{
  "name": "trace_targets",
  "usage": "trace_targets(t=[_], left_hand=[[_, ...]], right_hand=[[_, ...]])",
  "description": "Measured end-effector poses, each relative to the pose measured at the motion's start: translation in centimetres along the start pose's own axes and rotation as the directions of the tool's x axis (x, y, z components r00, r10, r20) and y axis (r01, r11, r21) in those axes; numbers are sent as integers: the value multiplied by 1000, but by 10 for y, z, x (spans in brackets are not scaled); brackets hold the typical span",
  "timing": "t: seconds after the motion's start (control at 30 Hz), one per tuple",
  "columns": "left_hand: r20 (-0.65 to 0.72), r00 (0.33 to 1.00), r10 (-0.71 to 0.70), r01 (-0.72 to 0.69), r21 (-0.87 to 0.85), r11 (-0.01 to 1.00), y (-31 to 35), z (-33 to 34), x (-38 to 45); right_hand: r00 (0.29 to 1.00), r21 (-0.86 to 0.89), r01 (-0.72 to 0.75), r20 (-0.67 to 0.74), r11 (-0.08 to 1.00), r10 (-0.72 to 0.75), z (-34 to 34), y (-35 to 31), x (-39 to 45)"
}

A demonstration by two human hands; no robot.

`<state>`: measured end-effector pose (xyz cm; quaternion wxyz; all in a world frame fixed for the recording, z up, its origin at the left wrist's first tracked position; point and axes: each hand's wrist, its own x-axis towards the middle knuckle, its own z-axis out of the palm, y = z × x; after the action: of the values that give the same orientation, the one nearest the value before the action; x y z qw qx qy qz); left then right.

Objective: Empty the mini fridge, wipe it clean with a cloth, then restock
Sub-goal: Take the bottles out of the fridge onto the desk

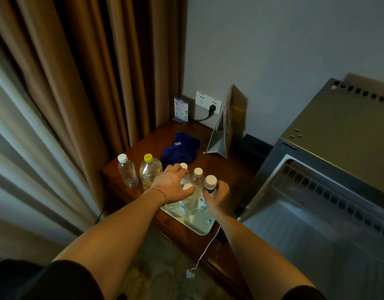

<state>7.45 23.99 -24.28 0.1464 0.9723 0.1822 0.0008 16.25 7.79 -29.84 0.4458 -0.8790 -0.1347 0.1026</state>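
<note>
Several bottles stand together on a pale tray (200, 227) at the front of a wooden side table (225, 167). My left hand (172, 186) reaches over two white-capped bottles, fingers spread around a cap (187, 186). My right hand (218, 197) grips a dark bottle with a wide white cap (210, 180). Between the hands stands a clear bottle (197, 177). A blue cloth (181, 149) lies crumpled behind the bottles. The mini fridge (329, 135) stands at the right with its door open and its pale interior (312, 204) showing.
A clear white-capped bottle (128, 173) and a yellow-capped bottle (149, 172) stand on the table's left. A folded card stand (220, 135), a small leaflet holder (181, 110) and a wall socket (208, 103) sit behind. Brown curtains (83, 83) hang at left. A white cable (205, 251) dangles off the table.
</note>
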Motion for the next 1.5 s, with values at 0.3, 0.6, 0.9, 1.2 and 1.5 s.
trace_targets(t=[0.3,0.6,0.9,1.2,1.5], left_hand=[[-19,1000,24,-23,28,999,-1,12,5],[-11,1000,7,-6,29,1000,5,8,-2],[-19,999,31,-30,34,999,15,-8,-33],[-7,980,197,-196,42,980,38,-26,-95],[92,923,374,-375,-2,927,90,-14,-174]], right_hand=[[999,-29,47,-17,998,-48,11,16,5],[999,-59,35,34,998,-33,5,7,2],[975,-259,-110,159,960,155,-26,-15,-20],[988,-546,87,153,834,-3,-86,-27,-115],[999,-650,0,-32,760,-27,-144,-3,-240]])
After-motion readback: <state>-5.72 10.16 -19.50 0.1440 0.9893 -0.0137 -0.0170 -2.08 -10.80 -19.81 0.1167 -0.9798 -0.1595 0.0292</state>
